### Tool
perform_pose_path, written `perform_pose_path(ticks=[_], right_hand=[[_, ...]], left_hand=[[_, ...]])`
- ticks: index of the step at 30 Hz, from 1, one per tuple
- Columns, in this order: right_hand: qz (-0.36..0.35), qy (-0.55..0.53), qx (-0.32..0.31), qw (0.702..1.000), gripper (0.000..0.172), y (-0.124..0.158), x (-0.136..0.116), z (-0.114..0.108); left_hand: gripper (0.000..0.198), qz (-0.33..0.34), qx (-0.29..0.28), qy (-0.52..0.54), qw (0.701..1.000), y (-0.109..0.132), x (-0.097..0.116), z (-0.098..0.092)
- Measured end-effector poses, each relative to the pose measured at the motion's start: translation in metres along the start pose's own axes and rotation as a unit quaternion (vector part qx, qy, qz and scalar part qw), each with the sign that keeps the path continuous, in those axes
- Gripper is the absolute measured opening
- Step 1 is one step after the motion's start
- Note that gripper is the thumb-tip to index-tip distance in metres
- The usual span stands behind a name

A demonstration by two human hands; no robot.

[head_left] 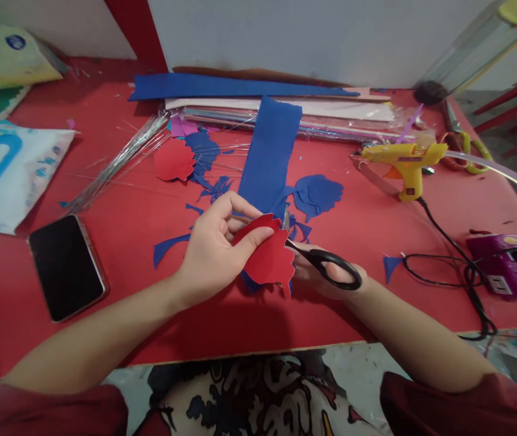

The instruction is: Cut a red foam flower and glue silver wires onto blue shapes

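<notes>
My left hand [215,248] pinches a red scalloped petal cutout [265,257], thumb on top and fingers behind. Dark blue material shows at the cutout's lower edge, behind it. Black-handled scissors [324,263] are in my right hand [331,278], thumb through the upper loop. Their blades meet the right edge of the cutout and are partly hidden by it. Beyond my hands lies a wide blue strip [271,145]. Blue petal cutouts [317,195] rest to its right, a red petal cutout [174,159] to its left. Blue scraps [167,248] lie about my hands.
Thin wires [124,154], a phone [68,266] and a wipes pack [17,172] lie left. On the right are a yellow glue gun [406,160] with a trailing cord, a purple box [508,263] and more scissors [456,142]. A long blue strip [240,86] lies along the back.
</notes>
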State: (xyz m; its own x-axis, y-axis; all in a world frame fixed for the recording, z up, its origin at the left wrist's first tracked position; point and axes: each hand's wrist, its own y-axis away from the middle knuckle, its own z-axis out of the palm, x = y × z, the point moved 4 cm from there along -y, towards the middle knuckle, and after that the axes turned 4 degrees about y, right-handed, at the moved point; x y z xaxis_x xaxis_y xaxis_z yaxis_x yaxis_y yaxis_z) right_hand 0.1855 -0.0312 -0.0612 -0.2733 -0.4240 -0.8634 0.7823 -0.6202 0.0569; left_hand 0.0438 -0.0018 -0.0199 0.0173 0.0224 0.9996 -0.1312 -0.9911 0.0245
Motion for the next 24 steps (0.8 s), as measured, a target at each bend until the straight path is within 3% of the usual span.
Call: perform_pose_path(ticks=[5, 11, 15, 20, 24], right_hand=[[0.013, -0.004, 0.026, 1.0, 0.077, -0.001, 0.003, -0.001], [-0.009, 0.027, 0.067, 0.997, 0.063, 0.0, 0.007, -0.005], [-0.026, 0.037, 0.069, 0.997, 0.059, 0.001, 0.01, -0.006], [-0.012, 0.066, 0.077, 0.995, 0.071, 0.001, 0.015, -0.008], [-0.038, 0.072, 0.06, 0.995, 0.069, -0.001, 0.015, -0.008]], left_hand=[[0.019, 0.023, 0.013, -0.012, 1.0, 0.001, 0.001, 0.002], [0.021, 0.021, 0.024, -0.014, 0.999, 0.002, 0.001, 0.001], [0.022, 0.015, 0.024, -0.008, 1.0, 0.002, -0.001, 0.001], [0.023, 0.008, 0.026, 0.003, 1.0, 0.002, 0.0, 0.002], [0.023, 0.004, 0.024, 0.014, 1.0, 0.003, 0.0, 0.001]])
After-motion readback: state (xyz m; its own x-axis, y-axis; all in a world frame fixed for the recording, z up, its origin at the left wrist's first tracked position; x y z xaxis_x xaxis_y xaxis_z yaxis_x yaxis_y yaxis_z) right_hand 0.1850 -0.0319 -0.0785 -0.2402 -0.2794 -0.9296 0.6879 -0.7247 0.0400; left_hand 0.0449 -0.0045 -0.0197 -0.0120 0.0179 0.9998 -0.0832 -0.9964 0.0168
